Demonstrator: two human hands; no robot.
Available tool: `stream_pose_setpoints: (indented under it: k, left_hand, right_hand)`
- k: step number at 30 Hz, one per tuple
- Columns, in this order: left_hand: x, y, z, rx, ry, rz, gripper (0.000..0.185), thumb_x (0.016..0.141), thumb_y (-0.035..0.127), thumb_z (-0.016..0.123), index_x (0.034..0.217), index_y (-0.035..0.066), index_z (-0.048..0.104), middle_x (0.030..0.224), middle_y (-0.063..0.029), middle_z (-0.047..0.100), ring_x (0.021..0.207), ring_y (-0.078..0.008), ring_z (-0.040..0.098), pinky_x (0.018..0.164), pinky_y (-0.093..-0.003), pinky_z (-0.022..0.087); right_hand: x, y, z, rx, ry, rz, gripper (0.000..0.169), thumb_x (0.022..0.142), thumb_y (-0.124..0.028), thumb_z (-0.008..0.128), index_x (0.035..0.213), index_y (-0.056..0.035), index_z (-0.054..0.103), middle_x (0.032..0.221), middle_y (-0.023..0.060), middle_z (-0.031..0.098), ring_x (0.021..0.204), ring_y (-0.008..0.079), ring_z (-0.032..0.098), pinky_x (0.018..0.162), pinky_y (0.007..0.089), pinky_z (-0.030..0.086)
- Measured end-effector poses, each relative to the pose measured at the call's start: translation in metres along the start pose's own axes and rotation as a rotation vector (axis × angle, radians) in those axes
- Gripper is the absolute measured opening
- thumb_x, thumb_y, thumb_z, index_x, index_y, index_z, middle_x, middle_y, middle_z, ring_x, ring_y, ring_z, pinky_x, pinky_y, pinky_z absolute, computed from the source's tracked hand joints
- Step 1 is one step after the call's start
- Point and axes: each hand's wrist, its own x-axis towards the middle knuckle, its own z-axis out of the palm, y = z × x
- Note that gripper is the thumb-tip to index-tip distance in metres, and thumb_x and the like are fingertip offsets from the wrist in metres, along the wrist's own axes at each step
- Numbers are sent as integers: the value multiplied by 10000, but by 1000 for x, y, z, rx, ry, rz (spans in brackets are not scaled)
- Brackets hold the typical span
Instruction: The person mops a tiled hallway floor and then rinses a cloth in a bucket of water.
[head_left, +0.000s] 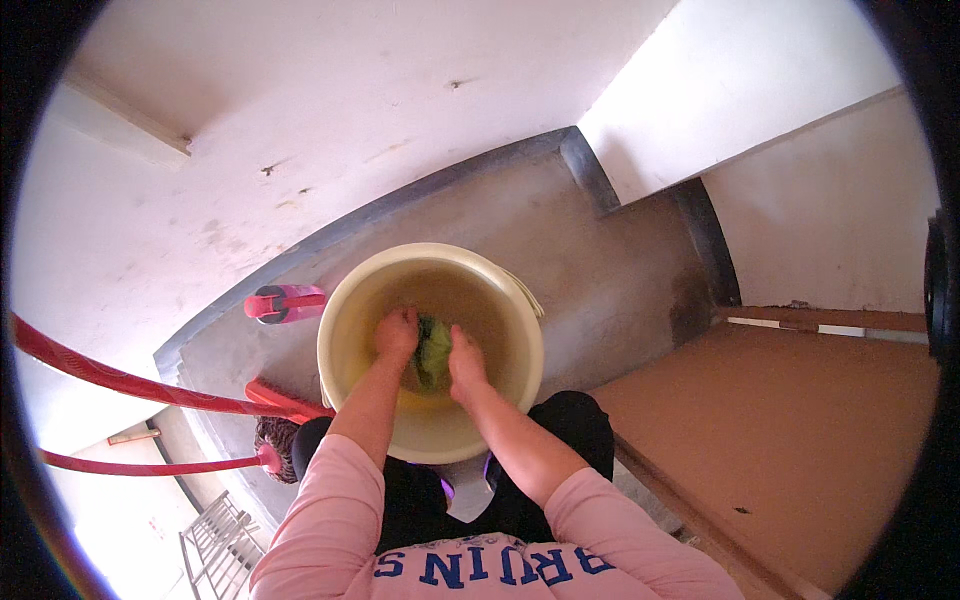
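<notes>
A cream plastic bucket (430, 442) stands on the floor between my knees. Inside it, low down, my left hand (395, 335) and my right hand (466, 364) are on either side of a crumpled green cloth (433, 352). The fingers of my left hand curl at the cloth's left edge. My right hand lies along its right side with the fingers pointing away from me; whether they grip it is hard to see. Yellowish liquid seems to surround the cloth in the bucket.
Left of the bucket are a pink bottle with a red top (285, 304), a red broom or brush head (281, 400) and a mop or brush with a red handle (157, 469). A white wall (337, 112) rises ahead. A brown door panel (765, 420) is at the right.
</notes>
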Motion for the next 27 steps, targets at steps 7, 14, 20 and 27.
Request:
stream_pose_setpoints:
  k: [7,14,20,27]
  left_hand:
    - [-4,-72,84,116,-355,-55,409,875,340,463,1106,33,604,1086,-236,601,1008,-355,591,867,-447,450]
    - [-42,32,-55,-523,-521,9,401,779,305,588,1070,29,617,858,-91,627,782,-189,585,717,-334,457]
    - [-144,39,-111,-730,-419,470,140,796,174,631,807,34,622,704,27,532,642,-77,479,567,-254,391]
    - [-95,54,-42,-359,79,402,293,768,312,602,722,23,596,701,-232,580,631,-409,577,568,-463,460]
  right_hand:
    - [-37,-28,5,-94,28,-83,480,887,-344,503,1230,-10,470,1203,147,531,1085,281,495,911,413,391]
    - [-18,-33,-14,331,-164,111,480,882,-415,500,1197,-52,494,1163,117,553,1047,281,535,860,435,455]
    - [-36,-55,-4,375,-428,294,599,828,-556,523,1187,-77,520,1099,114,582,972,255,560,833,439,459]
    - [-34,-30,-10,228,-245,201,450,884,-473,490,997,-52,604,892,84,631,808,218,610,721,382,511]
